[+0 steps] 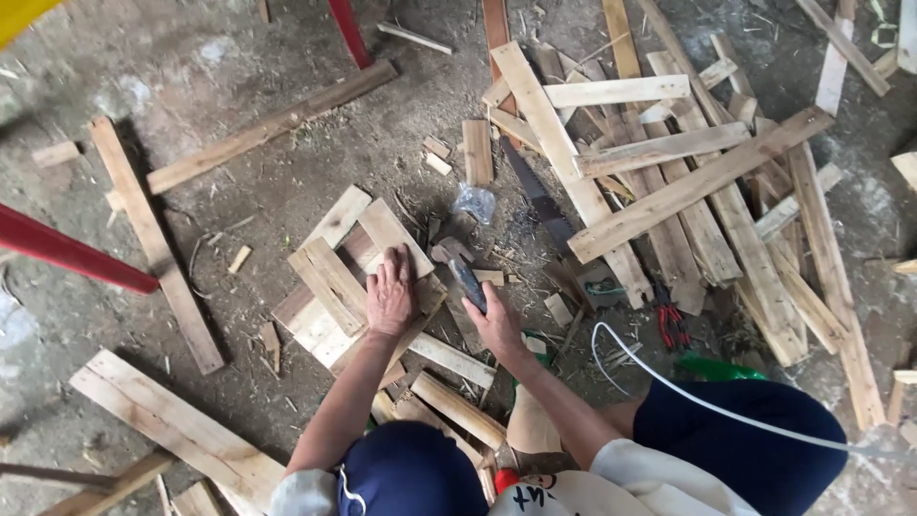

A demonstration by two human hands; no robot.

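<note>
Pressing flat on a small wooden frame (pixel 346 277), the left hand (pixel 392 294) has its fingers spread out and holds nothing. The frame is made of short slats laid across each other, and it lies on the dirty concrete floor (pixel 287 182), right in front of the person.

The right hand (pixel 497 323) is just beside the frame, on its right side. Its fingers are wrapped tight around the handle of a hammer (pixel 465 277). The dark head of the hammer points up and away from the person, near the frame's right edge.

A big pile of wooden slats (pixel 669 182) lies well off to the right. A hand saw (pixel 540 203) with a dark blade rests at the edge of that pile. Red-handled pliers (pixel 671 323) lie on the floor below the pile. A small clear plastic bag (pixel 476 203) sits between the frame and the saw. A white cord (pixel 669 382) curls over the person's dark blue knee (pixel 755 430). A long plank (pixel 153 239) lies to the left.
</note>
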